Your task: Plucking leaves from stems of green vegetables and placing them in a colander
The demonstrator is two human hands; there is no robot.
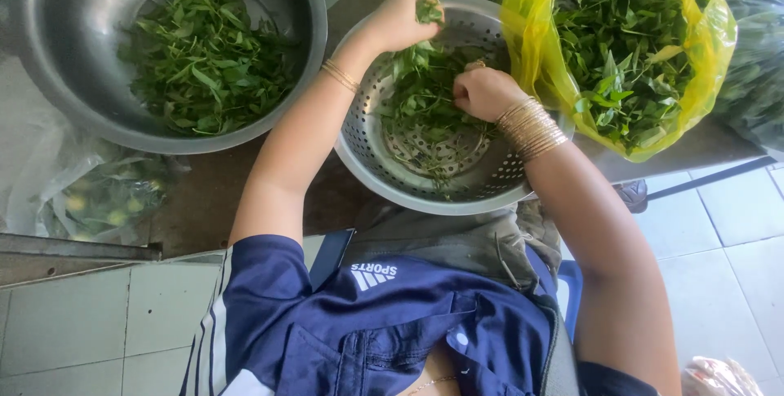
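While a big steel bowl [73, 53] heaped with picked green leaves [204, 53] sits at ten o'clock from the colander, a yellow plastic bag [710, 37] stuffed with leafy stems [629, 28] leans against the colander's rim at two o'clock. A clear plastic bag [106, 200] holding small yellowish-green fruits lies at eight o'clock, below the bowl, and a dark bag of greens [759, 77] shows at the far three o'clock edge. The perforated steel colander [367, 135] rests in the middle on a worn brown surface [196, 200], its near rim overhanging the person's lap and blue shirt [392, 322]. Nothing covers the colander; only the yellow bag crowds its right side.

Inside the colander lies a loose pile of green sprigs [425, 110], thickest toward twelve o'clock, with bare perforated metal at six o'clock. The left hand [400, 19], a thin bangle on its wrist, is curled closed at the colander's twelve o'clock rim, fingers pinching the top of a leafy sprig [426, 11] that pokes up above the knuckles. The right hand [486, 92], a stack of gold bangles [531, 128] on the wrist, is balled into a fist at two o'clock, knuckles down among the sprigs; whether it holds any I cannot tell.
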